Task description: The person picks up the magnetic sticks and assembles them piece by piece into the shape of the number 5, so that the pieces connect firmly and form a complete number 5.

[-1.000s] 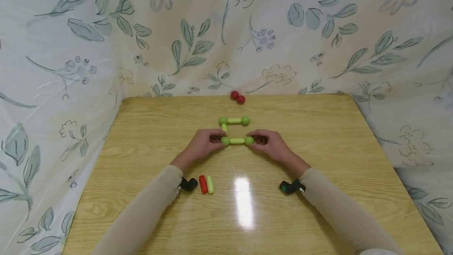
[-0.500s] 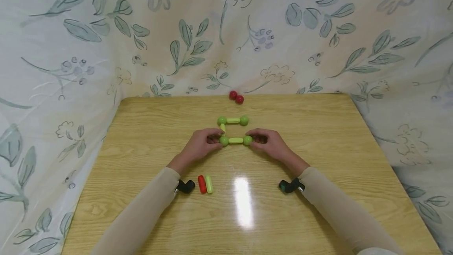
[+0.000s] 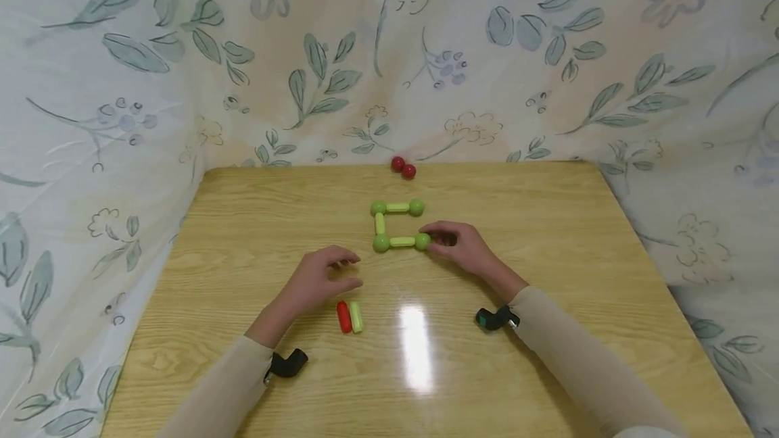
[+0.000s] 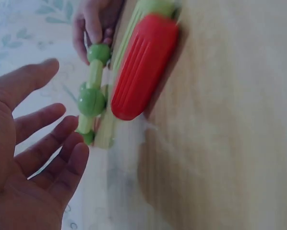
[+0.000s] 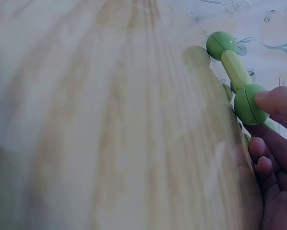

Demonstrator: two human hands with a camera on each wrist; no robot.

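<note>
On the table lies a C-shaped chain of green balls joined by yellow-green rods, its gap facing right. My right hand pinches the near right green ball between thumb and fingers. Apart from the chain, my left hand hovers with fingers spread, holding nothing. Just beside it lie a red rod and a loose yellow-green rod, side by side. In the left wrist view the ribbed red rod looms close, partly covering the yellow-green one.
Two red balls touch each other at the table's back edge. The wooden table is bounded behind and at the sides by a floral cloth. A black wrist camera sits on each sleeve.
My left hand has let go of the near left green ball and moved back toward the loose rods, fingers opening. My right hand keeps its pinch on the near right ball.
</note>
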